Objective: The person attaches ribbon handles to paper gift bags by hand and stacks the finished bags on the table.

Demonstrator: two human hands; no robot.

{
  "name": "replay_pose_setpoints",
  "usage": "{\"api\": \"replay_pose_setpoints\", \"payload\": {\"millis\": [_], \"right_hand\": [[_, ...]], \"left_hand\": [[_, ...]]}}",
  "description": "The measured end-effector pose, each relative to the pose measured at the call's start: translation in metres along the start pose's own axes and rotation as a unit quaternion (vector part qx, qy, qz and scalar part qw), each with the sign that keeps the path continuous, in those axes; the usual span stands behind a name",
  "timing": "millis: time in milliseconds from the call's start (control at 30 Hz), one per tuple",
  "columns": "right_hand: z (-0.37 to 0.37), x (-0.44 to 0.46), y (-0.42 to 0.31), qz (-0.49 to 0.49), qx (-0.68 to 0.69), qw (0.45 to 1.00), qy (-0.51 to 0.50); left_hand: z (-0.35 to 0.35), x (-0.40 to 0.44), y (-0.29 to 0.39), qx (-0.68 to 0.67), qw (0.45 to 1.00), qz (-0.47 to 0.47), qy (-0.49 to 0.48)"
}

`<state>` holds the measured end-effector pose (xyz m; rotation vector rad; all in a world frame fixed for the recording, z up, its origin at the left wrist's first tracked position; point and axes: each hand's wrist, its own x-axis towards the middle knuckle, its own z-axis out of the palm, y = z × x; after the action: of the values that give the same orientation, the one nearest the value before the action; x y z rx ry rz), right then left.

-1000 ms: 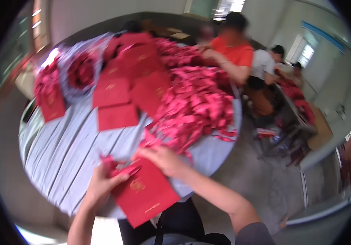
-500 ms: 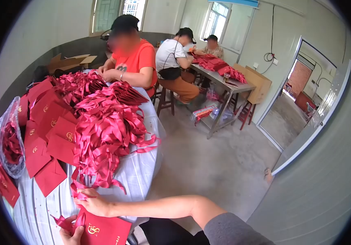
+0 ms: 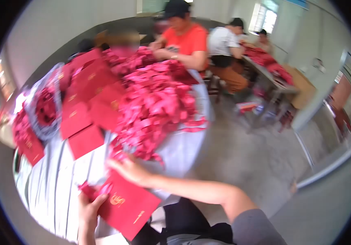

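A flat red gift bag [image 3: 128, 206] with a gold logo lies tilted at the table's near edge. My left hand [image 3: 89, 210] grips its left side, thumb on top, beside a short bow of red ribbon [image 3: 87, 190]. At the bag's upper edge, my right hand [image 3: 129, 169] is closed on red ribbon, its fingertips smeared by motion. Just beyond it rises a big heap of shiny red ribbons [image 3: 151, 110]. More flat red bags [image 3: 86, 141] with gold marks overlap to the left of the heap.
A clear plastic bag [image 3: 44, 102] with red ribboned pieces stands at the left on the white-covered table [image 3: 53, 192]. Across the heap sits a person in a red shirt [image 3: 187, 43]. Two more people work at a farther table [image 3: 279, 81]. A doorway [image 3: 335, 110] is at right.
The view has swung left and down, so everything sits farther right in the picture. Both hands stay at the same red bag, which now shows more fully.
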<state>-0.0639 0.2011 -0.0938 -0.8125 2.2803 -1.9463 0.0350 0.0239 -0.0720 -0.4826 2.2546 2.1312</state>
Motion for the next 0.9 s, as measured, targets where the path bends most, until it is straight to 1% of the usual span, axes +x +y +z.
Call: {"api": "replay_pose_setpoints", "payload": {"millis": [33, 67, 100, 133, 167, 200, 233, 300, 333, 367, 400, 467, 500, 533, 567, 600, 633, 667, 700, 733, 800, 867, 900], "right_hand": [[0.007, 0.005, 0.014, 0.117, 0.203, 0.972, -0.014], [0.001, 0.011, 0.018, 0.158, 0.234, 0.956, -0.075], [-0.004, 0.008, 0.005, 0.146, 0.317, 0.934, -0.078], [0.003, 0.011, 0.014, 0.164, 0.419, 0.891, -0.059], [0.000, 0.012, 0.018, 0.177, 0.426, 0.884, -0.080], [-0.003, 0.014, 0.024, 0.192, 0.448, 0.867, -0.105], [0.000, 0.014, 0.023, 0.207, 0.462, 0.858, -0.087], [0.001, 0.014, 0.027, 0.180, 0.446, 0.868, -0.126], [0.003, 0.012, 0.029, 0.180, 0.406, 0.889, -0.114], [0.004, 0.013, 0.028, 0.177, 0.365, 0.909, -0.095], [0.006, 0.013, 0.021, 0.179, 0.359, 0.911, -0.096], [0.009, 0.011, 0.020, 0.176, 0.348, 0.916, -0.093], [0.011, 0.011, 0.025, 0.159, 0.337, 0.925, -0.080], [0.011, 0.011, 0.024, 0.159, 0.329, 0.927, -0.078], [0.011, 0.011, 0.025, 0.155, 0.329, 0.928, -0.079], [0.010, 0.011, 0.026, 0.157, 0.321, 0.930, -0.086], [0.010, 0.011, 0.027, 0.158, 0.312, 0.932, -0.094], [0.009, 0.011, 0.027, 0.161, 0.321, 0.929, -0.092], [0.009, 0.011, 0.027, 0.157, 0.321, 0.930, -0.090], [0.009, 0.011, 0.028, 0.162, 0.319, 0.929, -0.090], [0.010, 0.012, 0.027, 0.164, 0.318, 0.930, -0.090], [0.008, 0.011, 0.026, 0.165, 0.321, 0.927, -0.098], [0.007, 0.012, 0.028, 0.162, 0.320, 0.928, -0.096]], "left_hand": [[0.001, -0.004, 0.003, -0.019, 1.000, -0.006, 0.018], [-0.005, -0.003, 0.005, -0.005, 1.000, -0.007, -0.014], [-0.009, -0.005, 0.011, -0.011, 0.999, -0.035, -0.034], [-0.014, -0.008, 0.016, -0.023, 0.997, -0.060, -0.053], [-0.021, -0.009, 0.015, -0.052, 0.993, -0.090, -0.063], [-0.030, -0.008, 0.014, -0.082, 0.985, -0.119, -0.098], [-0.036, -0.012, 0.018, -0.105, 0.981, -0.128, -0.105], [-0.061, -0.010, 0.011, -0.112, 0.975, -0.124, -0.146], [-0.072, -0.012, 0.017, -0.095, 0.980, -0.093, -0.150], [-0.086, -0.011, 0.016, -0.088, 0.986, -0.060, -0.126], [-0.103, -0.010, 0.023, -0.065, 0.992, -0.039, -0.105], [-0.137, -0.005, 0.039, 0.013, 0.999, 0.031, -0.013], [-0.149, -0.004, 0.055, 0.006, 0.998, 0.060, 0.015], [-0.171, 0.006, 0.062, 0.028, 0.994, 0.101, 0.032], [-0.191, 0.018, 0.070, 0.055, 0.984, 0.149, 0.076], [-0.206, 0.025, 0.087, 0.070, 0.979, 0.168, 0.087], [-0.221, 0.034, 0.100, 0.097, 0.970, 0.181, 0.127], [-0.236, 0.047, 0.110, 0.117, 0.958, 0.224, 0.136], [-0.252, 0.060, 0.122, 0.168, 0.943, 0.243, 0.151], [-0.257, 0.069, 0.135, 0.180, 0.941, 0.249, 0.144], [-0.293, 0.113, 0.133, 0.199, 0.920, 0.294, 0.166], [-0.324, 0.142, 0.117, 0.278, 0.906, 0.240, 0.208], [-0.327, 0.150, 0.102, 0.346, 0.865, 0.223, 0.286]]}}
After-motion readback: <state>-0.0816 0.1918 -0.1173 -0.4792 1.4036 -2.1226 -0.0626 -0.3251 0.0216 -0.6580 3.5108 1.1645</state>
